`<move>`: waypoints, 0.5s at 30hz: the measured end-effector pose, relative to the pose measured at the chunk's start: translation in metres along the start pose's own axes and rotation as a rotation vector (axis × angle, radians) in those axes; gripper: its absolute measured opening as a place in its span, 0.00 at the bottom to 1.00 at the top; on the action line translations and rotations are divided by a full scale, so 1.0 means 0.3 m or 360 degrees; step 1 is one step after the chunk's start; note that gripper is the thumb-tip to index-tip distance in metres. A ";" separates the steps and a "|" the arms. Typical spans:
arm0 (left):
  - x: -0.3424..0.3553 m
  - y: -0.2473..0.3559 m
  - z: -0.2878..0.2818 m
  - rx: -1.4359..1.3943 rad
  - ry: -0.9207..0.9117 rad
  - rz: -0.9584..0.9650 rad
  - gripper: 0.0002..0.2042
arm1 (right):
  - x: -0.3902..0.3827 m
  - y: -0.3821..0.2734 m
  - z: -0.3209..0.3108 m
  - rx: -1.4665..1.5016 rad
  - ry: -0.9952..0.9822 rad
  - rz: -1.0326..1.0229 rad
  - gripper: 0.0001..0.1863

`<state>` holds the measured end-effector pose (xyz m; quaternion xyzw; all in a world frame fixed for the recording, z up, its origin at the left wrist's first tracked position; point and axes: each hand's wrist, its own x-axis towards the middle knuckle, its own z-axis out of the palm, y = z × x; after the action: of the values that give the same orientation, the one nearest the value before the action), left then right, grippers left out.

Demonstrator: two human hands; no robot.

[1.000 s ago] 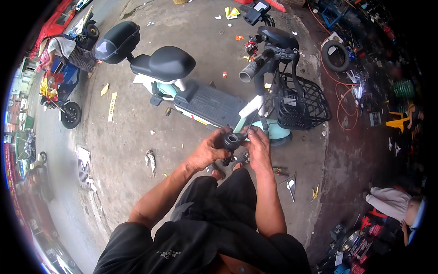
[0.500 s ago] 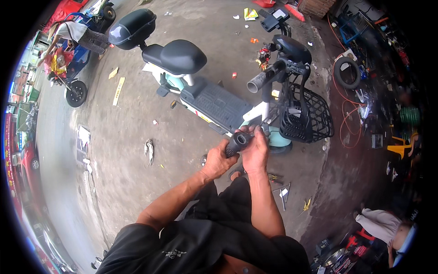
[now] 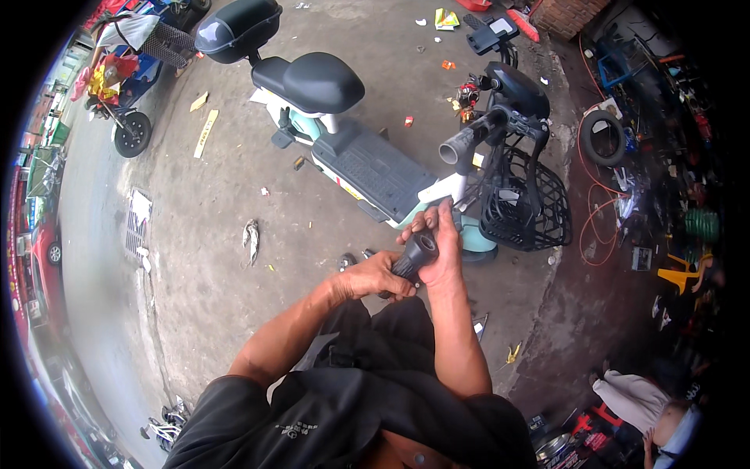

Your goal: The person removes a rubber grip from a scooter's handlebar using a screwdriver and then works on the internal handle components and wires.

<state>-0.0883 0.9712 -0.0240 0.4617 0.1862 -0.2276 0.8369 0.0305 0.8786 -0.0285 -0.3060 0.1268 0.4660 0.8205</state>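
Observation:
A black ribbed handlebar grip (image 3: 420,248) with a hollow flared end is held in front of my body, tilted, its open end up and to the right. My left hand (image 3: 367,276) closes round its lower, ribbed part. Against its upper end rests my right hand (image 3: 444,258), with the fingers curved behind the flared rim. Just beyond stands a pale green and white electric scooter (image 3: 379,164) with a black seat. Its near handlebar end (image 3: 461,144) is a bare grey tube pointing toward me, apart from both hands. A black basket (image 3: 535,207) hangs at its front.
A tyre (image 3: 601,138) and an orange hose (image 3: 591,215) lie to the right among clutter. A person (image 3: 652,410) is at the lower right, another person (image 3: 137,35) by a loaded cart at the upper left. A rag (image 3: 250,241) lies on the concrete.
My left hand has slid to the lower end of the grip, nearer my body. The right hand has shifted up along it, fingers straighter. The view has moved slightly.

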 end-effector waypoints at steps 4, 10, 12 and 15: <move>-0.027 -0.012 0.077 0.1387 0.1131 0.0444 0.15 | 0.016 -0.001 0.017 0.0206 0.0286 -0.0199 0.24; -0.050 -0.004 -0.034 0.0348 0.0044 0.0023 0.17 | 0.004 0.008 0.020 0.0042 0.0001 0.0027 0.23; -0.039 -0.031 -0.046 0.0305 0.0037 0.0152 0.19 | 0.010 0.015 0.049 -0.0160 -0.0028 -0.0052 0.23; -0.011 -0.027 -0.084 0.0507 0.0314 0.0070 0.21 | 0.032 0.022 0.034 -0.0427 0.0162 -0.0206 0.22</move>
<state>-0.0978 0.9897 -0.0405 0.6123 0.2189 -0.1895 0.7357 0.0294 0.8939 -0.0279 -0.4437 0.0849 0.4087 0.7930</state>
